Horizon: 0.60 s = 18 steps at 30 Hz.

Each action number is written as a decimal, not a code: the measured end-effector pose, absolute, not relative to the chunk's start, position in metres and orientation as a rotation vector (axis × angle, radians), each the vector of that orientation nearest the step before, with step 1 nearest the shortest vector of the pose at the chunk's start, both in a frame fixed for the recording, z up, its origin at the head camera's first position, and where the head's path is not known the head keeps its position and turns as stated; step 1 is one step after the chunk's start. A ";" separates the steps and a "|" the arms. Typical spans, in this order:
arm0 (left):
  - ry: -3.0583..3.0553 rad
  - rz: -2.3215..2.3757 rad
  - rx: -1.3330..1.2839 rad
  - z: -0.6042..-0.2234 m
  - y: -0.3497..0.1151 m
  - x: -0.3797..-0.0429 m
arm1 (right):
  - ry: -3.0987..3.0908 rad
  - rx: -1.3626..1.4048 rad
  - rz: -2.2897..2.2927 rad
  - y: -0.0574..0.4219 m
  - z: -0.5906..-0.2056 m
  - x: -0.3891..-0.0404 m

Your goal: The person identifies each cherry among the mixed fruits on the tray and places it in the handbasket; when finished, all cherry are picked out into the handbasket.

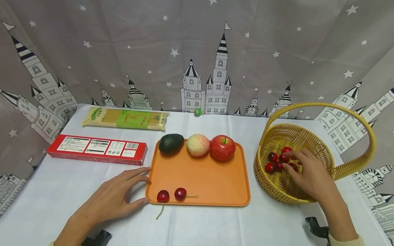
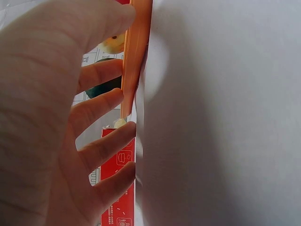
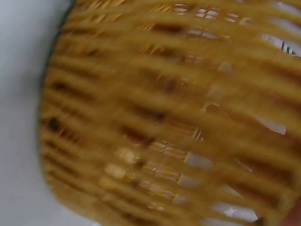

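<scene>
The spread left hand touched the tray; half-curled, the right hand reached cherries in the basket, right, grip unclear.

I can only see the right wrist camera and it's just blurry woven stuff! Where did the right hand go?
Observer: The head view shows the right hand reaching inside the yellow wicker basket, its fingertips at the red cherries.

Operator: Ooh! Are there any cherries that aren't in there?

Observer: Yes, two more cherries lie at the near edge of the orange tray.

Operator: And what's the other hand up to?

Observer: The left hand is at the tray's left edge, with its fingers spread.
</scene>
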<state>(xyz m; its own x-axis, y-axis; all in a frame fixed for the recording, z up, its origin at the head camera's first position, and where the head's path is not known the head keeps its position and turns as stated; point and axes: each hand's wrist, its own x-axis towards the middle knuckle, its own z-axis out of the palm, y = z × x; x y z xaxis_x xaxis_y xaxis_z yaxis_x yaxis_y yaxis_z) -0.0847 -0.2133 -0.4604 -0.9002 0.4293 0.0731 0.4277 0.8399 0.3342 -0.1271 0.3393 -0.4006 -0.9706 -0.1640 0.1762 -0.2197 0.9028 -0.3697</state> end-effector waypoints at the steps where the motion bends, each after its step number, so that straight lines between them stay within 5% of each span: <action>1: 3.009 0.545 0.698 -0.461 -0.213 -0.085 | -2.914 0.304 0.597 0.336 -0.398 -0.126; 18: 3.013 0.547 0.713 -0.461 -0.214 -0.085 | -2.731 0.631 0.646 0.281 -0.384 -0.117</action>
<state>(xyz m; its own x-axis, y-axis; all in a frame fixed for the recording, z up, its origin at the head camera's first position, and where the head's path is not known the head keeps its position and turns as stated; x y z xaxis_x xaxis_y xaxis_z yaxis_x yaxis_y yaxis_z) -0.0847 -0.2135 -0.4609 -0.8972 0.4339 0.0816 0.4349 0.8367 0.3328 -0.1170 0.2811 -0.3843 -0.8705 -0.3504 0.3457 -0.4682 0.8062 -0.3617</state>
